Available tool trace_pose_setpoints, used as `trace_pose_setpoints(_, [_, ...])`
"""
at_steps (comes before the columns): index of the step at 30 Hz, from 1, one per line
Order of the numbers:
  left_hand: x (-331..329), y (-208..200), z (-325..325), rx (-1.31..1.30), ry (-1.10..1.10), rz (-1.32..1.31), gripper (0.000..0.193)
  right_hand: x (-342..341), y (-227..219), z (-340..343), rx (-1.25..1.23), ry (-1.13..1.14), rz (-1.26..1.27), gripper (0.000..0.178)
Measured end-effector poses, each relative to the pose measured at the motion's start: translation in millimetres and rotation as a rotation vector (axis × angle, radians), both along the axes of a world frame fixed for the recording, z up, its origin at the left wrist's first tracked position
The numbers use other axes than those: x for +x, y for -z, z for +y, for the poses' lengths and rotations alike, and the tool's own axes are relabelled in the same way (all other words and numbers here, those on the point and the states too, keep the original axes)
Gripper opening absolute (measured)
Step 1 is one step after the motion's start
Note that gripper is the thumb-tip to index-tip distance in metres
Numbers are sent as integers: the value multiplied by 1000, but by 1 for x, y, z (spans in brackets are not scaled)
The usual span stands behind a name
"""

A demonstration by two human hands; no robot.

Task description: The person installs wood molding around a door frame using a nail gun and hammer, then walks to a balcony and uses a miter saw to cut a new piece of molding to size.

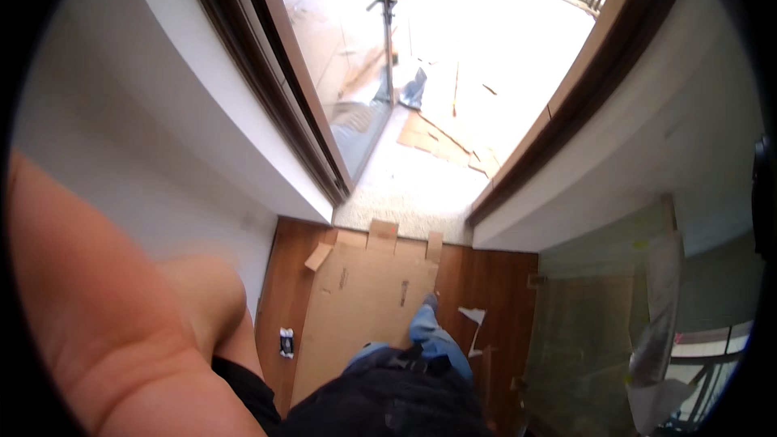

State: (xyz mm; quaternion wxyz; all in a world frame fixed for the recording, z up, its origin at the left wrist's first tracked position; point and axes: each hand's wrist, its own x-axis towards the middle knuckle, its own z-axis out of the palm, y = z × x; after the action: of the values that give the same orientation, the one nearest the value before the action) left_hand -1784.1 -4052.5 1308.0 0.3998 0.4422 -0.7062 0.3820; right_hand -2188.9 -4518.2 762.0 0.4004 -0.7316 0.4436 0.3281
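The flat cardboard sheet (364, 291) lies on the wood floor (498, 283) at the lower centre of the frame; it looks light for its spread, fairly stiff yet easy to crease, not slippery, and best taken by its two long edges, away from the small flaps (383, 236) at its upper end. The bare left arm (89, 291) bulks close to the lens at lower left, its fingers hidden, so I cannot tell their opening or contact; the right hand is out of frame.
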Motion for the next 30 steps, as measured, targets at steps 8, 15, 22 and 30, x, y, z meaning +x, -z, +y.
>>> trace_pose_setpoints(8, [255,32,25,16,-100,5,41,418,-24,-39,40,-144,-184,27])
trace_pose_setpoints(15, [521,89,87,-25,-344,125,43,619,-4,0,-48,-60,-269,30])
trace_pose_setpoints(22, [683,365,29,155,-667,1847,28,628,1,89,-228,50,42,54])
trace_pose_setpoints(30, [807,427,-33,1435,-589,1514,41,744,6,80,-23,-46,174,51])
